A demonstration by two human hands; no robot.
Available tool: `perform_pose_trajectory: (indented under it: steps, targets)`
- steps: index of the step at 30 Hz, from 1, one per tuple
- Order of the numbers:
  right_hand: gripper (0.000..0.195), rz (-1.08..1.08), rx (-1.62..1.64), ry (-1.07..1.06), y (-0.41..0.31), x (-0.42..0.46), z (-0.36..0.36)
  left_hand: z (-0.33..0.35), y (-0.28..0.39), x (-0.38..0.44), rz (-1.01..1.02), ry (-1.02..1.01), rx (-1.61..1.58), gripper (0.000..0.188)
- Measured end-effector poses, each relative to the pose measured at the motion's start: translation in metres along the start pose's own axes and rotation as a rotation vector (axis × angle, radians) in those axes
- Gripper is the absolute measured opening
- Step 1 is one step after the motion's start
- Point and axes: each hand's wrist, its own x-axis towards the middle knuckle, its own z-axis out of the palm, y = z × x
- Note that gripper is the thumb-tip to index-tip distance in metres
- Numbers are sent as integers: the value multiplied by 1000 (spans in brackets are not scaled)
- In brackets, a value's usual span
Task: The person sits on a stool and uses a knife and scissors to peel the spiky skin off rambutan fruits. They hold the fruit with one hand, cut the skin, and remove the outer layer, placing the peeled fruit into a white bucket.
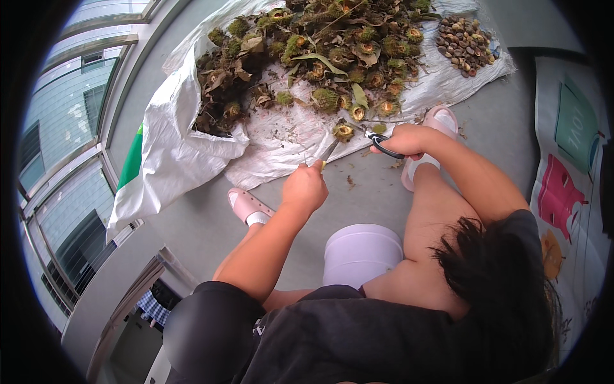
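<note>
My left hand [304, 188] is closed around a metal tool [329, 150] with a bit of yellow at its grip; its exact kind is unclear. The tool's tip meets the near side of an opened chestnut burr [343, 132], spiny green-brown outside and pale inside. From the other side, my right hand [407, 140] grips scissors [386, 145] with black-and-grey handles, their blades reaching to the same burr. This burr lies near the front edge of a white woven sack [283, 161]. Just beyond it sits another opened burr [357, 113].
A large heap of chestnut burrs and dry leaves [336, 43] covers the sack's far part. Loose chestnuts [464, 45] form a pile at the far right. A pale lilac round stool [363, 249] stands between my legs, and a printed cloth [568, 144] hangs at the right.
</note>
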Motion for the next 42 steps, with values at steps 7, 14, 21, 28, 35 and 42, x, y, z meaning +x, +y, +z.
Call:
perform_pose_trajectory:
  steps: [7, 14, 21, 28, 35, 42]
  targets:
    - [42, -84, -374, 208, -17, 3, 13, 4, -7, 7, -5, -27, 14, 32]
    - [35, -91, -504, 270, -23, -15, 17, -5, 6, -14, 41, -3, -40, 35]
    - [28, -55, -529, 232, -31, -12, 18, 2, 10, -2, -2, -60, -15, 38]
    - [28, -121, -744, 319, -28, 6, 35, 2, 9, 1, -37, -130, 1, 33]
    - [30, -107, -757, 327, -36, 19, 47, 19, -1, 3, 1, -27, -20, 24]
    - [32, -93, -483, 141, -46, 8, 26, 21, -6, 6, 9, -34, -28, 28]
